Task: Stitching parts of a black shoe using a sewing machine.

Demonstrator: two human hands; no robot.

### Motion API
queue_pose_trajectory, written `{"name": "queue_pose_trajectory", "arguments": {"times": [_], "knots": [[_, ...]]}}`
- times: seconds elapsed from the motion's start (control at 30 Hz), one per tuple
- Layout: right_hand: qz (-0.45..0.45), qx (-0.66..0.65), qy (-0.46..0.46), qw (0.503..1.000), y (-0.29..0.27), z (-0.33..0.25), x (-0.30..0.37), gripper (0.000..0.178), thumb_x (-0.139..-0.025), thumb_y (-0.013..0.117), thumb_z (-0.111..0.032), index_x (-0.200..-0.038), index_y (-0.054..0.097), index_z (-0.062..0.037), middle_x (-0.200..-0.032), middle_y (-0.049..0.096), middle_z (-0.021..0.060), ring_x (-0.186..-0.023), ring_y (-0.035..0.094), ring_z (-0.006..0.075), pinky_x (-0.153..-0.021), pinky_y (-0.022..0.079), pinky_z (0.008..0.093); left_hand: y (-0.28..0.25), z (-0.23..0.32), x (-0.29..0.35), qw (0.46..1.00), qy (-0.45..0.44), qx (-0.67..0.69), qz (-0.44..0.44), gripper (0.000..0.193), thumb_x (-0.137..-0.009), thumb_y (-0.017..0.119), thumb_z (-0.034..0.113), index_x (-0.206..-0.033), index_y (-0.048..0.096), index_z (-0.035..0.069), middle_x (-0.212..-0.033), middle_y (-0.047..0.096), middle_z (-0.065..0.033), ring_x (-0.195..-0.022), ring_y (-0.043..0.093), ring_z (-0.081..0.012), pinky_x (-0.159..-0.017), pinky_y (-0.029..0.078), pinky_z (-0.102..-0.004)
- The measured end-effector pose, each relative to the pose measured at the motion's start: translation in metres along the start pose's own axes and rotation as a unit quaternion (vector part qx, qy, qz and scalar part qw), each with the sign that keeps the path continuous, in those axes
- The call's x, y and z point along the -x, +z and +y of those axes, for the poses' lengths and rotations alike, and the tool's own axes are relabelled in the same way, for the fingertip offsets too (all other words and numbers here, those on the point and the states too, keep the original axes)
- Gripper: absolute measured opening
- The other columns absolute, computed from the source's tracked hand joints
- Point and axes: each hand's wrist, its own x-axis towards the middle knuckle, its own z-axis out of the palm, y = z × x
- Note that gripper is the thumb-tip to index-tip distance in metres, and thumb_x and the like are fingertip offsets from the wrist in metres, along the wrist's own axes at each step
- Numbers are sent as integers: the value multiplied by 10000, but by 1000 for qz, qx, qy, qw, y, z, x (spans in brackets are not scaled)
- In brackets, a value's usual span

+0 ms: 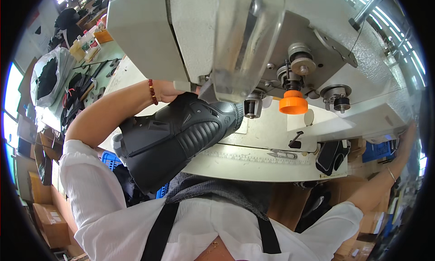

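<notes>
Person at a sewing machine (140,30) with a black boot-shaped piece (158,136)

Seen from above, a person in a white shirt (95,188) and black straps (161,231) sits at a pale worktable (222,166). The left hand (171,92), below a red beaded bracelet (152,92), lies against the piece's far edge, fingers mostly hidden. The piece slants up under the machine head, its ribbed panel facing up. The right arm stretches to the far right; its hand (409,132) is blurred near the machine's end. An orange knob (293,103) hangs beside a clear plastic guard (242,48). Metal snips (283,154) lie near a printed ruler strip (240,157). Left: bottles (88,40) and a white plastic bag (62,68).
</notes>
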Motion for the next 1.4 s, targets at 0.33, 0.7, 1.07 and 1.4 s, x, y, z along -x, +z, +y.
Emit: {"name": "queue_pose_trajectory", "arguments": {"times": [0.33,0.7,1.07,1.4], "knots": [[50,2,-34,998,1,-3,10,494,-989,426,-415,-1278,546,-32,-1143,617,88,-982,595,213,-840,476,343,-1,-3,-2,996,-61,65,23,232,-856,607,-33,-1074,601,45,-891,591,-30,-787,590,-101,-691,520,-241],[183,-211,-426,860,148,-113,340,230,-966,500,-151,-973,605,52,-861,637,136,-776,604,220,-715,504,322,4,-6,14,997,-61,48,3,152,-857,655,15,-994,592,34,-895,605,-26,-808,593,-98,-731,528,-238],[-451,-325,-136,820,314,-141,467,356,-824,711,-77,-1126,545,12,-1013,605,69,-825,558,112,-726,468,253,-29,-20,-1,962,35,-145,-227,438,-958,508,244,-1344,460,41,-1334,520,-114,-1192,523,-201,-1027,415,-403],[-501,-356,2,789,318,-136,469,347,-815,732,-117,-1082,560,23,-835,584,18,-765,542,109,-726,456,261,10,11,3,933,47,-356,-26,245,-797,722,261,-934,672,64,-844,654,-48,-776,601,-137,-699,488,-278]]}}
